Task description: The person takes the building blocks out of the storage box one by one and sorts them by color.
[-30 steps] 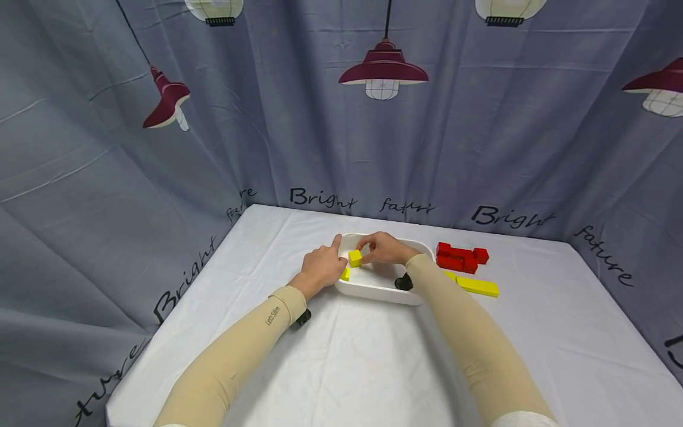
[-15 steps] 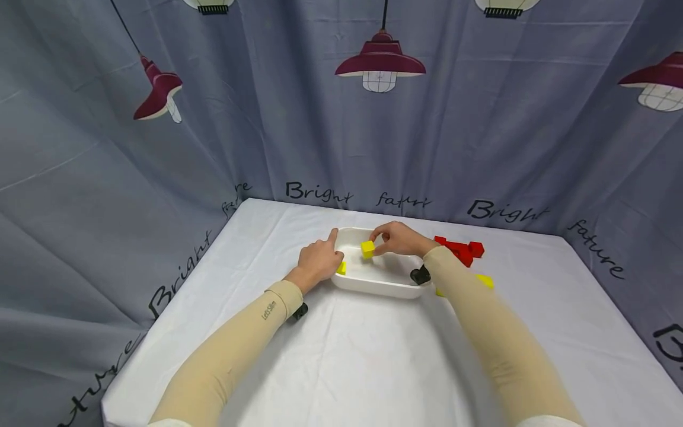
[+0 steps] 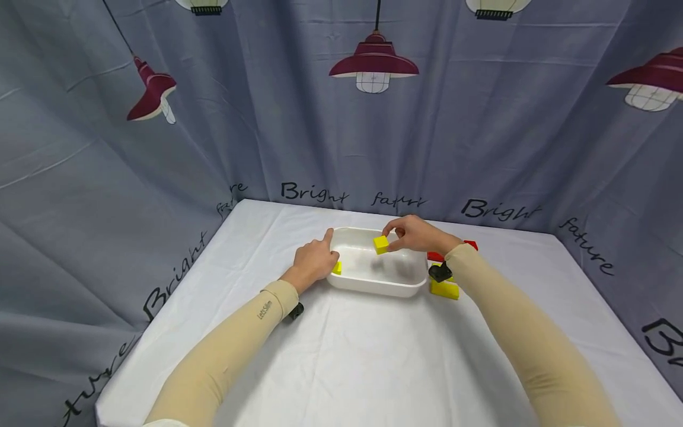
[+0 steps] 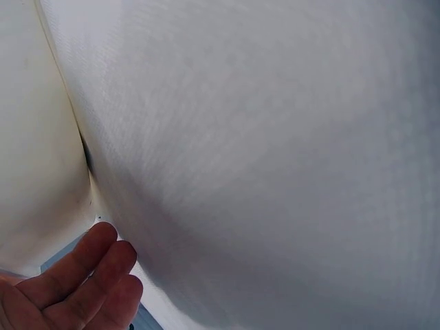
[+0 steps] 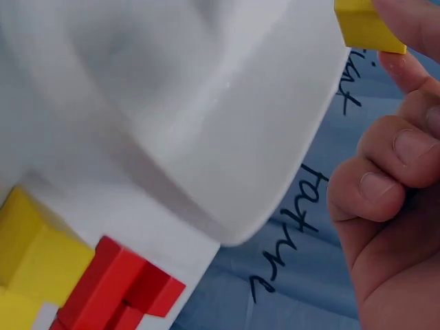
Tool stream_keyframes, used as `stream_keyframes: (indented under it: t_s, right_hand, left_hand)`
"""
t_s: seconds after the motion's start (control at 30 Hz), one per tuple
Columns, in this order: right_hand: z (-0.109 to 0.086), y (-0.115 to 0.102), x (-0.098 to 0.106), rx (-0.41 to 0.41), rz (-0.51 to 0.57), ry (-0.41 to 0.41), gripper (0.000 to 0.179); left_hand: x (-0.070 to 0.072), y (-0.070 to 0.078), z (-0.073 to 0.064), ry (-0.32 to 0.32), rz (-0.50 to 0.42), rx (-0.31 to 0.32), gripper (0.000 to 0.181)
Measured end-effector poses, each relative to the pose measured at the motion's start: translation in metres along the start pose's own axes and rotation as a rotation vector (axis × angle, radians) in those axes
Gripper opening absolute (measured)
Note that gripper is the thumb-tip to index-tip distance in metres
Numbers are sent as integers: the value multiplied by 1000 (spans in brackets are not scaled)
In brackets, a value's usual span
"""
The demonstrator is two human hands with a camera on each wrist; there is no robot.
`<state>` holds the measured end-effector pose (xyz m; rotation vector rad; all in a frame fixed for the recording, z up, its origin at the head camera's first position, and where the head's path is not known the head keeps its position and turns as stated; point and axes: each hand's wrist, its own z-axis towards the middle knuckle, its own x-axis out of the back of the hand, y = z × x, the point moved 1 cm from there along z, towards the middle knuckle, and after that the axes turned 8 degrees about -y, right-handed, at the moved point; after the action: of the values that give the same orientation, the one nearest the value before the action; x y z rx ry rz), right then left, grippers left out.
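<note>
Above the white dish (image 3: pixel 373 287), my right hand (image 3: pixel 418 234) pinches a yellow block (image 3: pixel 381 244) between thumb and fingertips. In the right wrist view this yellow block (image 5: pixel 368 26) shows at the top right, the other fingers curled below it. My left hand (image 3: pixel 313 260) grips the left end of the dish, thumb over the rim and index finger stretched along it. The left wrist view shows several fingers (image 4: pixel 103 275) at the outside of the dish wall (image 4: pixel 38 137). Another yellow block (image 3: pixel 337 268) lies inside the dish near my left thumb, partly hidden by it.
Right of the dish, yellow blocks (image 3: pixel 444 289) and red blocks (image 5: pixel 110 282) lie on the white-covered table (image 3: pixel 368 356), partly behind my right wrist. A black wrist camera (image 3: pixel 440 272) hangs under that wrist. A grey printed curtain (image 3: pixel 320 148) stands behind the table.
My right hand has lifted the yellow block from the dish's left part and carried it up and to the right. The left hand has kept its place on the dish.
</note>
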<state>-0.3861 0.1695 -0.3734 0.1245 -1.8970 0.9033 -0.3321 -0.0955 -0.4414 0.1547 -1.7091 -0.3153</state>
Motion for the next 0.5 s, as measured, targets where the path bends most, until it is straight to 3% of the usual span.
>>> stream_keyframes:
  t_s: [0.5]
  right_hand:
    - [-54,10,13,-39,-56,35,35]
  left_hand:
    - [1,0,-1,-6,-9,12,69]
